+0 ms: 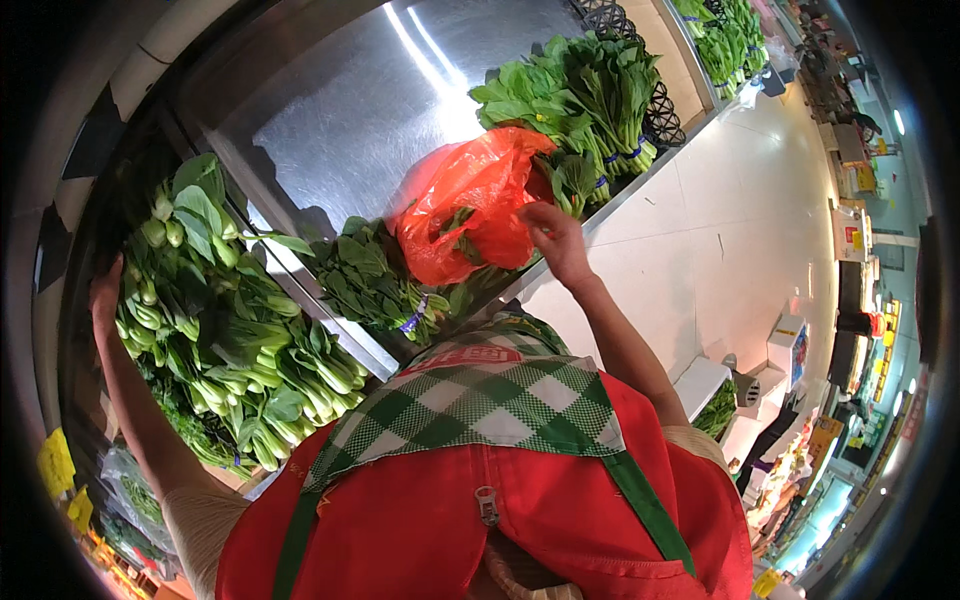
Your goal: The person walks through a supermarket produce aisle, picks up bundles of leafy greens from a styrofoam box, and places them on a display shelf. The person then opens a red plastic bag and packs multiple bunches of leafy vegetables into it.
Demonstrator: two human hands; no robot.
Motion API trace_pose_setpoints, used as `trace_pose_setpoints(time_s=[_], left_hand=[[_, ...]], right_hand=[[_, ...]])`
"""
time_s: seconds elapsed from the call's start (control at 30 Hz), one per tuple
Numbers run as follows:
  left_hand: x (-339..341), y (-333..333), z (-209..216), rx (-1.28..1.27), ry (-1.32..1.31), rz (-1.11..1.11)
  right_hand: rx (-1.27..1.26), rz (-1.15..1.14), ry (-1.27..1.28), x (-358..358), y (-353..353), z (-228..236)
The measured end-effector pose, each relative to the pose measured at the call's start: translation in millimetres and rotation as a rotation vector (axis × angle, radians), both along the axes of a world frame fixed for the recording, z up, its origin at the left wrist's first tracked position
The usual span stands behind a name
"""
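My left hand (pixel 106 288) reaches to the far left edge of a heap of bok choy (pixel 225 330) with pale stems and dark green leaves. It lies in shadow against the heap, and its fingers are too dark to make out. My right hand (pixel 556 240) is closed at the edge of a crumpled red plastic bag (pixel 480 205), the fingers bent against the film. Some green leaves show through the bag's opening. The bag rests between bundled leafy greens (pixel 590 100) tied with blue bands and a darker bunch (pixel 365 270) with a purple-blue band.
A shiny metal display counter (pixel 340 110) extends beyond the bag. A metal divider (pixel 350 335) separates the bok choy from the bunches. Black plastic mesh (pixel 662 115) lines the far greens. Pale tiled floor (pixel 700 235) runs along the right. Shelves with boxes (pixel 850 235) stand farther right.
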State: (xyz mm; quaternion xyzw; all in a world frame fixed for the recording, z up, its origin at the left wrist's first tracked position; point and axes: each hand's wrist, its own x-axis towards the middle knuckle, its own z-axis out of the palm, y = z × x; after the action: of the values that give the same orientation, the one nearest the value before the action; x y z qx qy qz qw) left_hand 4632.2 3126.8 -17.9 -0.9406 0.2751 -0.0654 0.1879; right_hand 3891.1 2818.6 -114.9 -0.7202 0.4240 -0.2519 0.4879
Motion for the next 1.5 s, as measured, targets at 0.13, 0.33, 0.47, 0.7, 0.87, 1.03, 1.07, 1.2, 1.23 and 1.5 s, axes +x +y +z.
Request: trace_pose_setpoints(time_s=[0.13,0.33,0.47,0.7,0.87,1.03,1.07,1.2,1.23,1.5], left_hand=[[-175,-59,78,-0.638,-0.068,-0.394],[-499,-155,-4,-0.467,1.435,-0.962],[-565,-169,-64,-0.421,1.356,-0.719],[-602,-251,-70,-0.651,1.454,-0.666],[-576,-309,-122,-0.383,1.182,-0.72],[-520,-281,-147,-0.717,1.322,-0.433],[-517,-274,-145,-0.724,1.276,-0.378],[-531,-265,-126,-0.623,0.963,-0.466],[-539,-262,-119,-0.579,0.919,-0.472],[-599,-214,-90,-0.773,0.883,-0.65]], right_hand=[[-0.417,0.233,0.141,7,-4,-2],[-0.149,0.328,0.034,-16,-4,-6],[-0.341,0.934,0.254,14,28,-52],[-0.026,0.589,-0.291,43,37,-117],[-0.436,0.979,0.338,-12,10,-37],[-0.179,0.206,0.296,-71,-39,-4],[-0.338,0.098,0.118,-74,-61,-12],[-0.473,0.099,0.549,-60,-83,-53],[-0.435,0.138,0.681,-55,-84,-61],[0.209,0.053,-0.068,-88,-117,-61]])
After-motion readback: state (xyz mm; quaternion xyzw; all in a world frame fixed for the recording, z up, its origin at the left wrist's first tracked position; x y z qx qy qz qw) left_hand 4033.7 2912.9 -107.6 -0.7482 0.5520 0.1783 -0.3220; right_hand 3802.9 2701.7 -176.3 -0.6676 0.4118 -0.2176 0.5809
